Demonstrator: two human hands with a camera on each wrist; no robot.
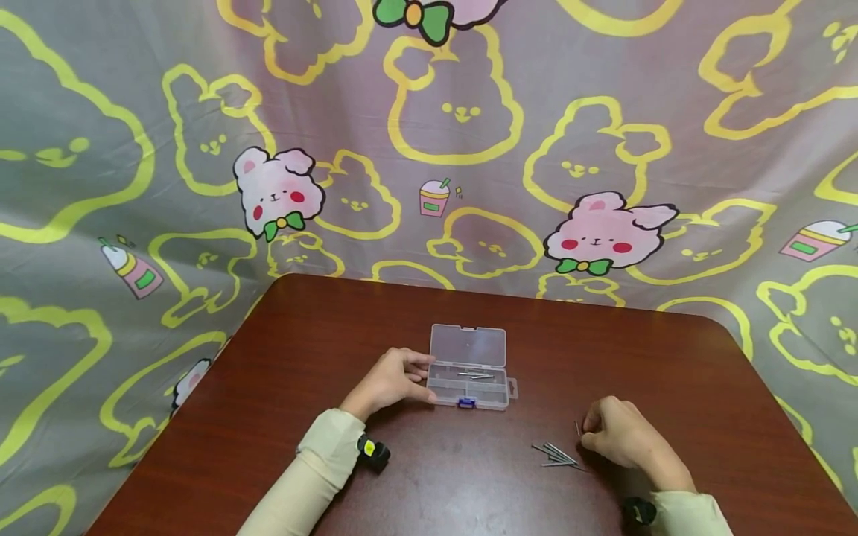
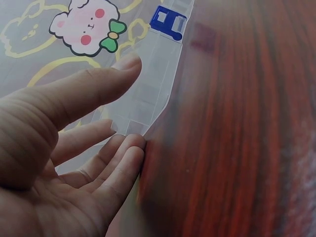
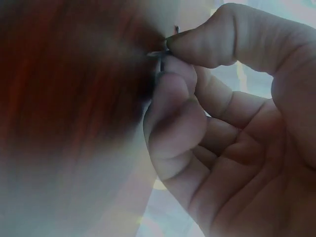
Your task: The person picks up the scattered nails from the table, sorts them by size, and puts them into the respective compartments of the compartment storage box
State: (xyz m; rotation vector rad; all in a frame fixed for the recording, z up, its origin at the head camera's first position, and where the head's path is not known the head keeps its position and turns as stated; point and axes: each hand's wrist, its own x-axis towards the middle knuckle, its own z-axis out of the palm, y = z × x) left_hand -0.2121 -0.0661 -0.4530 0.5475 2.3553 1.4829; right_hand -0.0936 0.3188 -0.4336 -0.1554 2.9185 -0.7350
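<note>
A clear plastic compartment box [image 1: 468,383] lies with its lid [image 1: 468,347] raised toward the back; a few thin metal nails [image 1: 477,375] are in a rear compartment. At the box's left end is my left hand [image 1: 395,380], thumb by the front corner, other fingertips touching the end. In the left wrist view, the blue latch [image 2: 168,22] sits above the extended thumb. Off to the right, my right hand [image 1: 620,432] pinches a thin nail [image 1: 577,428] between thumb and forefinger; most of it is hidden in the right wrist view. Beside this hand lies a small pile of nails [image 1: 558,453].
The brown wooden table [image 1: 322,320] has rounded far corners. A cartoon-printed curtain [image 1: 462,193] hangs along its back and sides. A hanging tab [image 1: 512,388] sticks out from the box's right end.
</note>
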